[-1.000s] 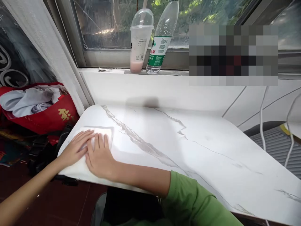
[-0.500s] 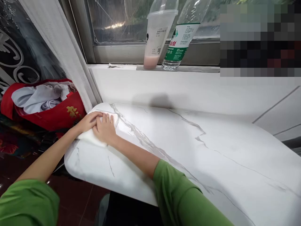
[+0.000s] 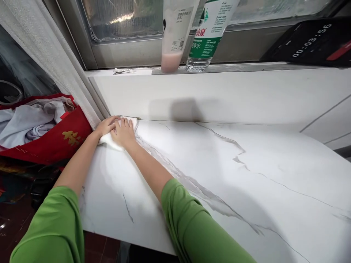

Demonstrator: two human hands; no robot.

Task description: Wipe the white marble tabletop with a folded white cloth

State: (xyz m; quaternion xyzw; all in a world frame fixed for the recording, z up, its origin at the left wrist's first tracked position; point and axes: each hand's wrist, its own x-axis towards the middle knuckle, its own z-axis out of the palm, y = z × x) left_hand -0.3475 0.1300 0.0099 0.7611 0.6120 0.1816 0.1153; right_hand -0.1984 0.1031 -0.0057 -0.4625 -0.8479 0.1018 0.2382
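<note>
White cloth [image 3: 112, 143], just one, lies at the tabletop's [image 3: 219, 164] far left corner under one left hand [image 3: 105, 126] and one right hand [image 3: 123, 133] laid flat, and I count one cup [image 3: 175, 40], one bottle [image 3: 206, 42] on the sill [image 3: 236, 68].

— How does the bench [image 3: 208, 164] look?
— Smooth, with a soft sheen and grey marble-like veining; whether stone or laminate, I can't tell.
— And the white cloth [image 3: 109, 141]?
— Matt and soft. The green sleeves [image 3: 192, 219] are matt fabric too, and the curtain [image 3: 52, 51] has a finely rough weave.
— The window frame [image 3: 126, 53]?
— Dull grey metal; the cup [image 3: 175, 40] is smooth translucent plastic, the bottle [image 3: 208, 36] clear, glossy plastic.
— And the floor [image 3: 94, 243]?
— Glossy dark-red tile.
</note>
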